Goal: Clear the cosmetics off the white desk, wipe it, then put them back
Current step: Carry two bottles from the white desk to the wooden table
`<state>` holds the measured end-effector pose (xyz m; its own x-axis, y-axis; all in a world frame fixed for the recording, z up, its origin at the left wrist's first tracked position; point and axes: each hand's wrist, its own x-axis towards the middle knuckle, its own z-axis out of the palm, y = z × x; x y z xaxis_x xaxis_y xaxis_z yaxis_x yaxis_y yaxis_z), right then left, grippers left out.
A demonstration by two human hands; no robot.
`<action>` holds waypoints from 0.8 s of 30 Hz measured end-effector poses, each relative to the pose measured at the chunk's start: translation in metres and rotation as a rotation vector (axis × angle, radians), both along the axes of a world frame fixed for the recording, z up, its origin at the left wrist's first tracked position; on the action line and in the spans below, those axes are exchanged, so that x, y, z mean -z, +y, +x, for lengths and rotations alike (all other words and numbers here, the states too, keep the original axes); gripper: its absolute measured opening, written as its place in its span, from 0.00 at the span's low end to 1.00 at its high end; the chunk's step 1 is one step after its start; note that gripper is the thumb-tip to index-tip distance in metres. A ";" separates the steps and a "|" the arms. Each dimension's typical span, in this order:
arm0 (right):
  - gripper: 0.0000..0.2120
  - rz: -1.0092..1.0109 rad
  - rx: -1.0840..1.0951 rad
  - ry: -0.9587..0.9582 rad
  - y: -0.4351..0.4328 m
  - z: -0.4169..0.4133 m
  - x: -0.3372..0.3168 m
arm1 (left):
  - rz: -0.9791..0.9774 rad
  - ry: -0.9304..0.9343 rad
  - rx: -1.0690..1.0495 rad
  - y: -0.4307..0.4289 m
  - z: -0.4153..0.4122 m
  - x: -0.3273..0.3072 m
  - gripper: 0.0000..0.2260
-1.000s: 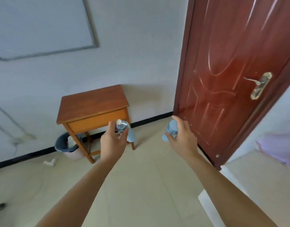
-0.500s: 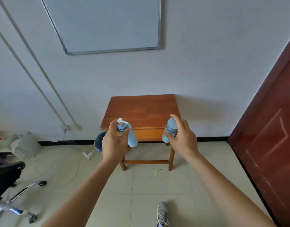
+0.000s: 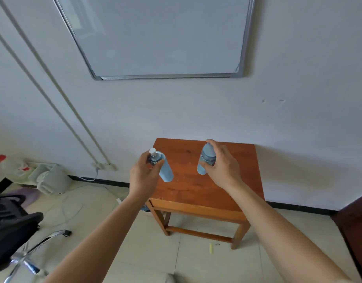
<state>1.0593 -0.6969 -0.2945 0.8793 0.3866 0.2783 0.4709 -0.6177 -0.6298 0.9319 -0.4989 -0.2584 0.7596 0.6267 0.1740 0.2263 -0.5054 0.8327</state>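
Both bare forearms reach forward from the bottom edge, over pale floor tiles. The left hand [image 3: 144,176] is wrapped around two things at once: a small dark bottle with a white cap [image 3: 152,156], standing roughly upright with the cap at the top, and a pale blue tube [image 3: 165,170] whose long axis slants, its lower end pointing down and to the right, out past the fingers. The right hand [image 3: 222,166] is closed around a blue bottle [image 3: 206,159], index finger lying over its rounded top; the bottle's long axis is near vertical, leaning a little so the bottom points down and left. Both hands hold their things in the air above the wooden bench [image 3: 200,186], none of them touching its top. Whether any lettering is on the bottles cannot be told.

To the left, a black office chair [image 3: 10,225] with a chrome base stands on the floor. Behind the bench is a white wall with a whiteboard [image 3: 159,35] hanging high on it, and two pale pipes [image 3: 51,82] run slantwise down the wall on the left.
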 end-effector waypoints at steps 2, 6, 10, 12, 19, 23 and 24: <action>0.32 -0.029 -0.021 0.019 0.016 0.024 0.006 | -0.031 -0.002 0.024 0.014 0.032 0.009 0.12; 0.31 -0.057 -0.014 0.058 0.044 0.075 0.019 | -0.051 0.037 0.072 0.048 0.103 0.030 0.12; 0.31 -0.118 0.043 0.088 0.074 0.135 0.034 | -0.069 0.102 0.127 0.091 0.180 0.054 0.13; 0.30 -0.124 0.086 0.124 0.090 0.163 0.042 | -0.110 0.146 0.161 0.112 0.215 0.067 0.16; 0.29 -0.192 0.179 0.247 0.152 0.232 0.082 | -0.166 0.292 0.280 0.171 0.304 0.120 0.17; 0.32 -0.188 0.218 0.275 0.182 0.249 0.100 | -0.176 0.322 0.360 0.188 0.334 0.143 0.15; 0.33 -0.179 0.225 0.284 0.188 0.252 0.103 | -0.181 0.322 0.371 0.191 0.339 0.148 0.15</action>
<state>1.3108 -0.5087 -0.3971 0.9797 0.1958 -0.0422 0.1340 -0.7973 -0.5886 1.2708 -0.3075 -0.4065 0.9334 0.3039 -0.1908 0.3182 -0.4550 0.8317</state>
